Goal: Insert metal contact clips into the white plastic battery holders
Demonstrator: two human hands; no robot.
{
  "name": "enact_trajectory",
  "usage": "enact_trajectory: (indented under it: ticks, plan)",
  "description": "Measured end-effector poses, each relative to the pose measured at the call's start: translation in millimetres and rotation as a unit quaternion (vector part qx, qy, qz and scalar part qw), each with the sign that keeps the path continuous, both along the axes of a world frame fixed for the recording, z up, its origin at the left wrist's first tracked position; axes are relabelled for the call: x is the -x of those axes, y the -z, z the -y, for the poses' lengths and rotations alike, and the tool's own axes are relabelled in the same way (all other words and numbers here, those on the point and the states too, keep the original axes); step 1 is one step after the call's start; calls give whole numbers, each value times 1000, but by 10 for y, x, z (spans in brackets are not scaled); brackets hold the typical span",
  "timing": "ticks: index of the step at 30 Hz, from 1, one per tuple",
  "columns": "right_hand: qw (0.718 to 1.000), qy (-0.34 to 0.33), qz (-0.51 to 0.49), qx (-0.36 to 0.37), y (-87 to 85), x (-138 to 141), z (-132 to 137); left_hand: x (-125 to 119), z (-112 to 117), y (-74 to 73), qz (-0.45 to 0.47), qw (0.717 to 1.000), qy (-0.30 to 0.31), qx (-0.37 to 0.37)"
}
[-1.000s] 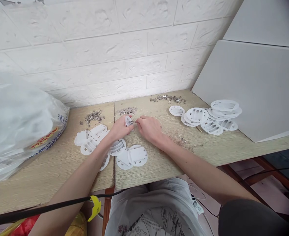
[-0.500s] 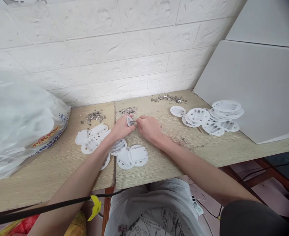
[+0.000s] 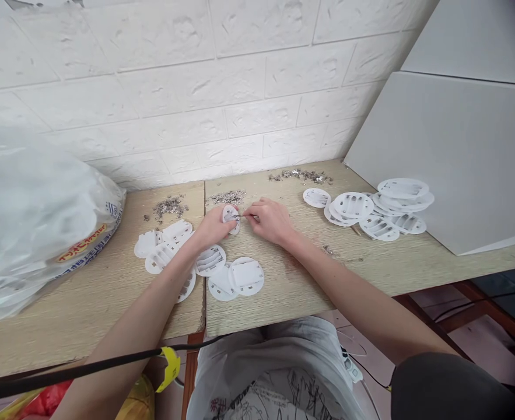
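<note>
My left hand (image 3: 214,226) grips a round white plastic battery holder (image 3: 231,220) by its left edge, its slotted face tilted toward me. My right hand (image 3: 271,220) is closed in a pinch on a thin stick-like tool (image 3: 249,216), whose tip reaches the holder's face. Whether the tip touches a metal contact is too small to tell. Just behind the hands lies a heap of small metal pieces (image 3: 228,198). Loose white battery holders (image 3: 246,276) lie in front of and beneath my left forearm, some face up, others face down.
A second pile of round white holders (image 3: 354,206) stands at the right by a grey panel (image 3: 454,157). More metal pieces lie in heaps at left (image 3: 170,207) and back right (image 3: 303,175). A bulging plastic bag (image 3: 42,221) fills the left. A black cable (image 3: 108,366) crosses in front.
The holder in my left hand has turned so more of its face shows. My right hand has shifted slightly right, drawing the tool a little away.
</note>
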State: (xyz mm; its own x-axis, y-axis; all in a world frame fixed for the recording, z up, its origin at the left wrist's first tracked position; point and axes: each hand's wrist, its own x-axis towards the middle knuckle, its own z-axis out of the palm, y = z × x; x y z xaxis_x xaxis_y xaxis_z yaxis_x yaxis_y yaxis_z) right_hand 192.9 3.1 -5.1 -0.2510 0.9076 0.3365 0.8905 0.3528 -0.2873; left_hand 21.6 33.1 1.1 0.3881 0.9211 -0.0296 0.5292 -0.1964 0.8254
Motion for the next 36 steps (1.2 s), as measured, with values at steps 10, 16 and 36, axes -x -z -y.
enact_trajectory:
  ticks: [10,16,36]
  plan:
    - [1000,2,19,24,-12,37,57,-70,77,-74,-15,999,-47,0]
    - [998,34,49,14,-93,74,113,-69,78,-75,-33,998,-53,-5]
    - [998,14,56,-8,-94,87,124,-91,118,-113,-9,999,-41,-7]
